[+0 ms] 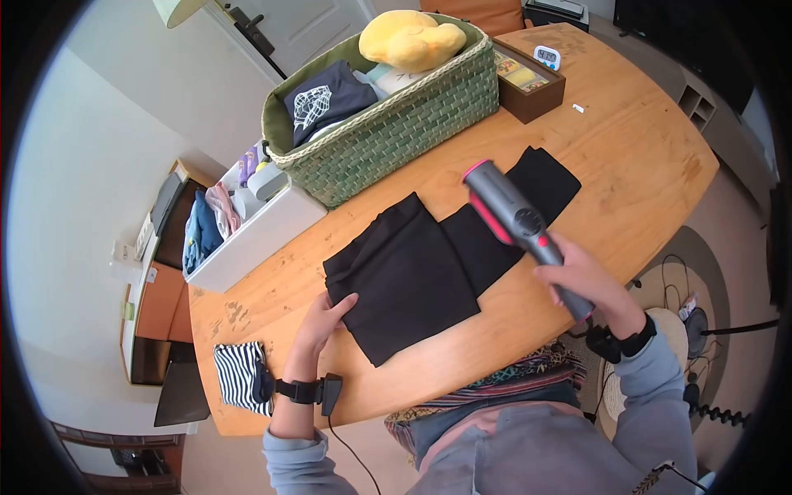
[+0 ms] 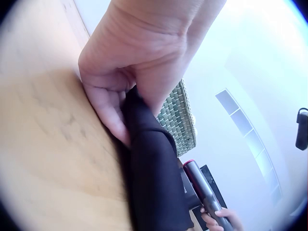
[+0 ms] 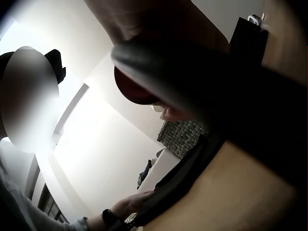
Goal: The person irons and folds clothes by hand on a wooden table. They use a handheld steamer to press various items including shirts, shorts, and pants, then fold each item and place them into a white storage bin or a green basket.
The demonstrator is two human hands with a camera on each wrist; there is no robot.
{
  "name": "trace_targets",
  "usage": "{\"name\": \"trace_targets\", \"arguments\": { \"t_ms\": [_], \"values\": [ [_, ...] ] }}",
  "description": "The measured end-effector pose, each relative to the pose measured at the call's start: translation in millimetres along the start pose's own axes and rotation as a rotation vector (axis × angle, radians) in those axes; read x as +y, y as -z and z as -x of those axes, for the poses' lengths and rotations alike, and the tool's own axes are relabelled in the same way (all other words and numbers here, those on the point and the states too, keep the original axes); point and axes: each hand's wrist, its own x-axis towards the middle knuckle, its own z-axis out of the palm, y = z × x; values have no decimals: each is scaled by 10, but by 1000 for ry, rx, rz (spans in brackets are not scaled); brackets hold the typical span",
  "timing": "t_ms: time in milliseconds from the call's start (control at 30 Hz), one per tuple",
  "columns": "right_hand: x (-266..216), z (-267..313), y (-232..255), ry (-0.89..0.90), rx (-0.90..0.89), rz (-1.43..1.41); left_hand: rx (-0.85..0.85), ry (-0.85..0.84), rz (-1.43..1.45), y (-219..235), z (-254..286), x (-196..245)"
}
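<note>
A black garment (image 1: 404, 280), folded over in layers, lies across the wooden table. My left hand (image 1: 323, 320) grips its left edge, thumb on top and fingers tucked under the cloth. In the left wrist view, the cloth (image 2: 154, 178) runs out from between the thumb and the curled fingers. My right hand (image 1: 587, 276) holds a grey handheld garment steamer (image 1: 516, 206) with pink trim by its handle. The steamer's head is over the garment's narrower right part (image 1: 544, 181) and overlaps it in the head view. In the right wrist view, the handle is dark and blurred.
A green woven basket (image 1: 396, 136) with clothes and a yellow plush toy (image 1: 408, 40) stands at the back. Left of it is a white bin (image 1: 256, 239) with clothes. A striped folded cloth (image 1: 242, 375) lies near my left forearm. A brown box (image 1: 528, 87) and timer (image 1: 547, 57) stand back right.
</note>
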Motion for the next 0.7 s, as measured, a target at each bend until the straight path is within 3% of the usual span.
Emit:
{"name": "trace_targets", "arguments": {
  "t_ms": [367, 467, 567, 667, 700],
  "values": [
    [-28, 69, 736, 15, 389, -70, 77, 100, -79, 394, 133, -232],
    [7, 97, 837, 38, 368, -98, 205, 152, -102, 729, 222, -363],
    [9, 118, 828, 25, 379, -99, 318, 67, -5, 1118, 324, -328],
    [3, 116, 805, 13, 383, -104, 313, -13, 5, 1481, 426, -220],
    [-3, 111, 800, 12, 383, -101, 316, -12, 6, 1397, 475, -28]
  ]
}}
